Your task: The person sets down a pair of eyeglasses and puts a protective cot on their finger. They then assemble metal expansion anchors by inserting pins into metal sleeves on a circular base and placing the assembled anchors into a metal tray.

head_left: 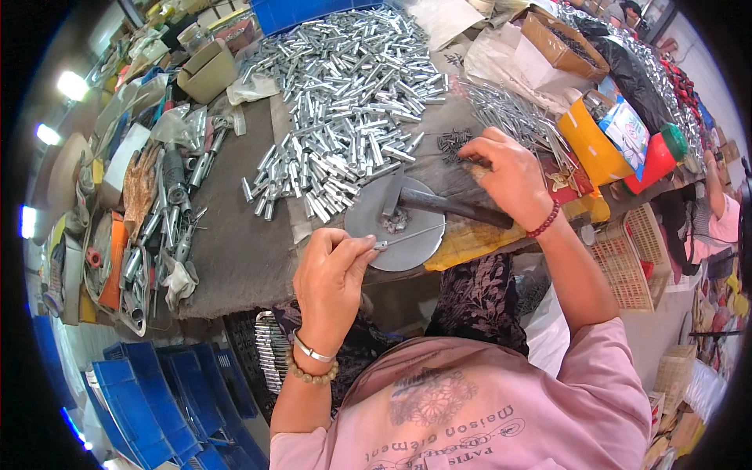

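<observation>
The left hand (333, 270) curls below the round metal disc (395, 223), pinching a thin metal rod (407, 237) across it. The right hand (505, 176), palm down beyond the disc, pinches small dark screws (454, 145).

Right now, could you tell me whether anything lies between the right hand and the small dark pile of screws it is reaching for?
Nothing visible does. The right hand has its fingertips at the dark screws on the table. The hammer lies below the hand, on the round metal plate.
</observation>
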Available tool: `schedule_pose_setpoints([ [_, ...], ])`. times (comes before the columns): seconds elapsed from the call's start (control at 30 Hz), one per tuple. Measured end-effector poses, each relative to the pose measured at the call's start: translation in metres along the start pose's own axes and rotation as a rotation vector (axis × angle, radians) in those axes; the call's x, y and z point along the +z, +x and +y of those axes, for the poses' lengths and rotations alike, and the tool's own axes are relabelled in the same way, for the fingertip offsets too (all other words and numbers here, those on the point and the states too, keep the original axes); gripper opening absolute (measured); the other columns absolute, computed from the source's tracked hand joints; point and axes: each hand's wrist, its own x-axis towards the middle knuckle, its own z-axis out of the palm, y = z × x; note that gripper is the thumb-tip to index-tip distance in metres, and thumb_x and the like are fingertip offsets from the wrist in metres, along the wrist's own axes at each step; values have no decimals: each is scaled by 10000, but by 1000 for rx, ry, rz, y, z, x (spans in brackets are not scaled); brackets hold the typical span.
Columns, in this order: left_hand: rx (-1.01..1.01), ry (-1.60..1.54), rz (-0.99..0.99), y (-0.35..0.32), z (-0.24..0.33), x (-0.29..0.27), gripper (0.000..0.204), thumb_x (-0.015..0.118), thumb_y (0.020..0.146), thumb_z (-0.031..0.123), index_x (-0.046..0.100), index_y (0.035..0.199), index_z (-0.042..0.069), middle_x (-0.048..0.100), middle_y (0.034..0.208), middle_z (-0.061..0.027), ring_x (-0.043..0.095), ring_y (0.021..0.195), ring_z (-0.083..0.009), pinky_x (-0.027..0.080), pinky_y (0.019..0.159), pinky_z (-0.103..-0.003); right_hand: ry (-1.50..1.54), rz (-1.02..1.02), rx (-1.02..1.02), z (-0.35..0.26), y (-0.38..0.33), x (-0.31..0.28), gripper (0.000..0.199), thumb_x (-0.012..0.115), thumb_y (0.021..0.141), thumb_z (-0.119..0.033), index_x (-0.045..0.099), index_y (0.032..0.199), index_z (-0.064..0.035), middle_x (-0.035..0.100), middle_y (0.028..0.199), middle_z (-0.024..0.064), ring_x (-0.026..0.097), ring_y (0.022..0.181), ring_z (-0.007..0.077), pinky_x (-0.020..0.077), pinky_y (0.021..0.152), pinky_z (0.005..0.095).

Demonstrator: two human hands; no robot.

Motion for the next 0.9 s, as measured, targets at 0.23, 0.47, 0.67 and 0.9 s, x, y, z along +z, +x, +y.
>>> schedule_pose_setpoints([
  [0.23, -27, 5, 7, 2, 0, -2, 166, 844, 863, 96, 803, 1024, 92, 633, 930, -75, 647, 802, -246, 516, 696, -356, -81, -13, -90, -2, 19, 26, 163, 682, 838, -8, 691, 979, -88, 655, 1033, 116, 679, 1068, 349, 557, 883, 462],
  [0.47, 15, 56, 20, -2, 3, -5, 176, 846, 869, 100, 812, 1041, 111, 639, 926, -70, 652, 805, -249, 518, 701, -352, 33, 96, -115, -18, 9, 7, 162, 673, 838, -9, 690, 981, -84, 675, 992, 117, 693, 985, 352, 563, 870, 451],
  [0.67, 32, 86, -1, -1, 7, -5, 189, 838, 868, 82, 801, 1052, 106, 638, 925, -67, 649, 817, -259, 519, 704, -364, 143, 16, -474, -82, -15, 14, 328, 638, 865, -30, 688, 1181, -98, 683, 1029, 84, 696, 977, 303, 580, 863, 412],
  [0.9, 50, 95, 14, -10, -1, 0, 185, 820, 879, 97, 775, 1058, 108, 630, 942, -73, 657, 853, -290, 520, 713, -394, 543, -67, -387, -118, -25, 29, 507, 677, 848, 16, 611, 1337, -103, 696, 980, 110, 699, 958, 355, 569, 846, 457],
])
